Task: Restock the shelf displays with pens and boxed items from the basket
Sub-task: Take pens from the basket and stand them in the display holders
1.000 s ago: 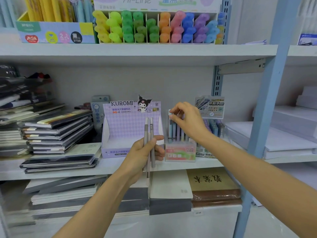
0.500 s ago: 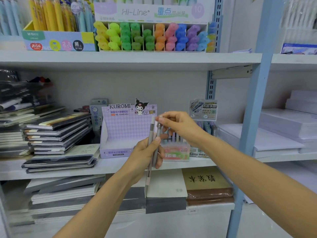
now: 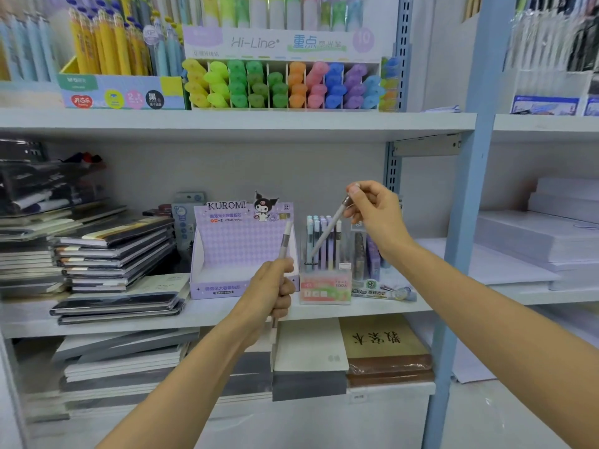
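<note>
Take the blue upright post (image 3: 466,222) as your marker.
- Right of it: white paper reams (image 3: 525,251), stacked flat in layers.
- Just left of it, high up: a grey metal bracket (image 3: 426,145).
- Left and low: a brown-covered book (image 3: 382,345) with black brush characters. It touches a pale book (image 3: 308,348) on its far side.
- Far left of the post: a leaning stack of dark notebooks (image 3: 113,251), with flat notebooks (image 3: 123,358) piled below.

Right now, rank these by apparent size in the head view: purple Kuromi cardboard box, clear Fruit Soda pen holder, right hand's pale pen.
1. purple Kuromi cardboard box
2. clear Fruit Soda pen holder
3. pale pen, pinched in the right hand
</note>
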`<action>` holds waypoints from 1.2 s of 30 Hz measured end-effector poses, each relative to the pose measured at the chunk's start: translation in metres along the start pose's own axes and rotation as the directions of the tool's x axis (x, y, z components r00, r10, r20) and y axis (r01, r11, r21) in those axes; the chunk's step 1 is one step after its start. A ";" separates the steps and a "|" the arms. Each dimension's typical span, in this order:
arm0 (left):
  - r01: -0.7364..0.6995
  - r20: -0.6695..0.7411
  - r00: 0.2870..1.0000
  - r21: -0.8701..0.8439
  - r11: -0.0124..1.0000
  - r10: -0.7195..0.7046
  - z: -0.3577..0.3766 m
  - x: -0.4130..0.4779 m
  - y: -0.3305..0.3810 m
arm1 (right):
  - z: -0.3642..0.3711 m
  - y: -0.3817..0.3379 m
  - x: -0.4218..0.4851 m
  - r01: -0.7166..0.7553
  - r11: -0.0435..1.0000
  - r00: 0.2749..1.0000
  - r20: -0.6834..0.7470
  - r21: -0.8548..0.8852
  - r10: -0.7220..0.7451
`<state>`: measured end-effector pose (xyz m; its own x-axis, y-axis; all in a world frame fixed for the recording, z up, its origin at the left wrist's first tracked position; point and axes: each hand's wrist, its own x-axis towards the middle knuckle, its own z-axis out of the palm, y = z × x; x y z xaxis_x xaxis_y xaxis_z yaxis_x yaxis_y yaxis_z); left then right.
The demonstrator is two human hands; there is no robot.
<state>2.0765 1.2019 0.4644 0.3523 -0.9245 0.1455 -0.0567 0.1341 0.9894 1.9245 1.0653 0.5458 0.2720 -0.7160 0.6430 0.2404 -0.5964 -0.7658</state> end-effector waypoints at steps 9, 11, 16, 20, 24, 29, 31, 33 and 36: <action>-0.155 0.031 0.988 0.043 0.987 0.154 -0.005 -0.001 -0.005 | 0.009 0.030 0.002 0.067 0.946 0.997 0.065 -0.317 -0.049; -0.174 0.074 0.982 0.030 0.984 0.171 -0.006 -0.002 -0.004 | 0.013 0.034 0.001 0.098 0.929 0.993 0.093 -0.356 -0.069; -0.162 0.078 0.985 0.066 0.985 0.157 -0.008 0.000 -0.007 | 0.017 0.042 0.000 0.159 0.871 0.978 0.194 -0.464 -0.075; -0.175 0.067 0.983 0.109 0.978 0.169 -0.010 0.005 -0.012 | 0.018 0.043 0.005 0.167 0.848 0.969 0.243 -0.503 -0.047; -0.142 0.057 0.989 0.080 0.987 0.137 -0.010 0.007 -0.014 | 0.021 0.044 0.007 0.155 0.884 0.972 0.226 -0.441 -0.058; -0.119 0.045 0.992 0.059 0.991 0.116 -0.011 0.011 -0.015 | 0.026 0.053 0.007 0.263 0.785 0.962 0.209 -0.560 -0.174; -0.115 0.044 0.993 0.053 0.992 0.113 -0.011 0.011 -0.016 | 0.026 0.058 0.006 0.275 0.741 0.960 0.215 -0.612 -0.179; -0.119 0.045 0.992 0.049 0.992 0.117 -0.011 0.012 -0.016 | 0.025 0.062 0.006 0.250 0.737 0.966 0.217 -0.629 -0.142; -0.123 0.046 0.992 0.056 0.991 0.121 -0.010 0.012 -0.016 | 0.023 0.057 0.006 0.211 0.759 0.974 0.195 -0.616 -0.112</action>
<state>2.0908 1.1918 0.4508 0.2992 -0.9170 0.2636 -0.1522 0.2269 0.9619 1.9609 1.0352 0.5068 0.4201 -0.5597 0.7143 -0.3346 -0.8272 -0.4514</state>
